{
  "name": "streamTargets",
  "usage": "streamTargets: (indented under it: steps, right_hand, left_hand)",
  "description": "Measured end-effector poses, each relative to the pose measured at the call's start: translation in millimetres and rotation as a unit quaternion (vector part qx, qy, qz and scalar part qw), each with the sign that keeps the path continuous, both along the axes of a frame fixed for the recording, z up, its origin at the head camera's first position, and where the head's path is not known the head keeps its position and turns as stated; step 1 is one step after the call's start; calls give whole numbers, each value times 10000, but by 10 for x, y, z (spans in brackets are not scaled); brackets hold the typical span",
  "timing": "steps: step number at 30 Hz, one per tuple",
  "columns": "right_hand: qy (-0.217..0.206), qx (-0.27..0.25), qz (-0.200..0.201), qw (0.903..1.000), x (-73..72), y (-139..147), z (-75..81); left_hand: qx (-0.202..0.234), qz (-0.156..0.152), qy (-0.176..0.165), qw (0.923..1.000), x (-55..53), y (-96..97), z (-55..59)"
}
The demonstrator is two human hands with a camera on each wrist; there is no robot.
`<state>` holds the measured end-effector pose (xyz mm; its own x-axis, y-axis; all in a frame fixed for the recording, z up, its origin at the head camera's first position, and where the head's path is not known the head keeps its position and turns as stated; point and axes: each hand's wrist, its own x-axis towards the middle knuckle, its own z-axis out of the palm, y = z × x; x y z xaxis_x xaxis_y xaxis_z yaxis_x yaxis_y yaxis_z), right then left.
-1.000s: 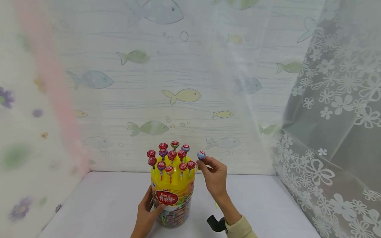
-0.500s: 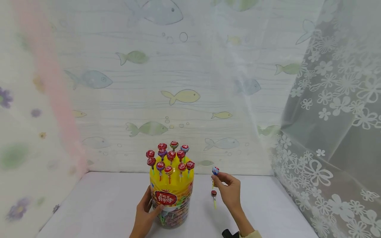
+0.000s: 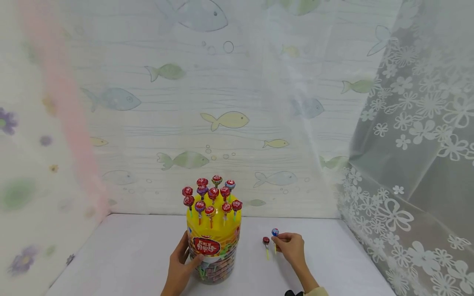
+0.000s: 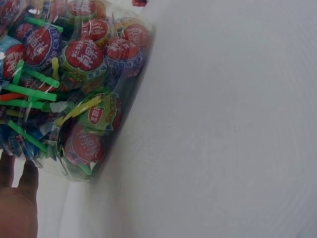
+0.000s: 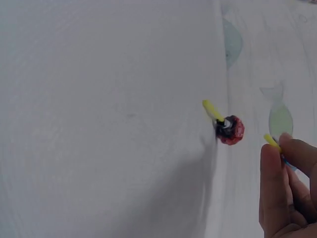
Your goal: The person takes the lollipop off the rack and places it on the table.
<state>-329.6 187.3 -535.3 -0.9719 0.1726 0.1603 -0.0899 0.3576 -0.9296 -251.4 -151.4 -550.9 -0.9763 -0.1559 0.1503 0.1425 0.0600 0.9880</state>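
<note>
A clear jar with a yellow top and red label (image 3: 207, 246) stands upright on the white table. My left hand (image 3: 180, 263) grips its lower left side, thumb across the front. Through the jar's wall the left wrist view shows wrapped lollipops (image 4: 84, 57) and coloured sticks. To the right of the jar, my right hand (image 3: 292, 248) pinches a blue-wrapped lollipop (image 3: 275, 232) low over the table, candy end up. Its yellow stick (image 5: 270, 140) shows between the fingertips in the right wrist view. Just left of that hand is a dark red lollipop (image 3: 266, 240) with a yellow stick.
Several lollipops (image 3: 213, 193) stick up from the jar's yellow top (image 3: 218, 224). White table (image 3: 137, 255) extends on both sides. A fish-patterned curtain (image 3: 229, 82) hangs at the back, with a flowered sheet (image 3: 403, 230) at the right. A black object (image 3: 292, 293) sits at the right wrist.
My right hand has carried the blue lollipop from beside the jar's top, right and down to near the dark red lollipop. The left hand and jar have stayed in place.
</note>
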Motion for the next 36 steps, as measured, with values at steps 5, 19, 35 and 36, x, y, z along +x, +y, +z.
streamTargets:
  steps: [5, 19, 35, 36]
  right_hand:
    - [-353, 314, 11, 9989, -53, 50, -96]
    - [-833, 945, 480, 9909, -250, 76, -196]
    - [-1050, 989, 589, 9878, -167, 39, -115]
    - [-1051, 991, 583, 9878, -161, 39, -113]
  left_hand:
    - [20, -29, 58, 10000, 19, 6, 5]
    - [-46, -2, 192, 9998, 45, -4, 23]
    - [-39, 56, 154, 9999, 50, 12, 42]
    - [-36, 74, 141, 9999, 51, 11, 45]
